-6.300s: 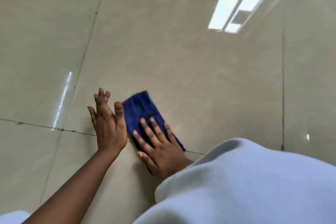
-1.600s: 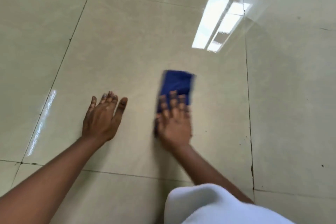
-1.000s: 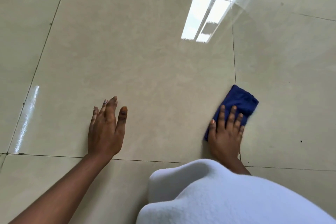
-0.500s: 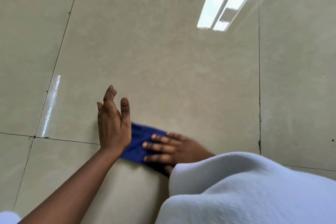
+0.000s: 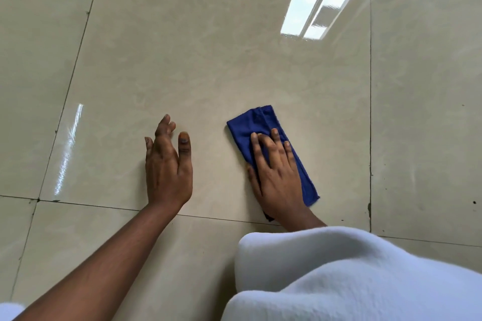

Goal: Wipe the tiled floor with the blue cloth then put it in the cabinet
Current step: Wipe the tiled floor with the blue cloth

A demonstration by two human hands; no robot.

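A folded blue cloth (image 5: 250, 126) lies flat on the glossy beige tiled floor (image 5: 208, 47), right of centre. My right hand (image 5: 276, 174) presses down on it with fingers spread, covering its near half. My left hand (image 5: 168, 164) rests palm down on the bare tile about a hand's width to the left of the cloth, fingers apart, holding nothing. No cabinet is in view.
Dark grout lines (image 5: 370, 112) cross the floor, one running along just below both wrists. A ceiling light reflection (image 5: 323, 0) glares at the upper right. My white sleeve (image 5: 352, 276) fills the lower right corner.
Half a second ago the cloth lay beside my left hand, near the grout line. My right hand has slid it to the right and forward; the left hand stayed planted.
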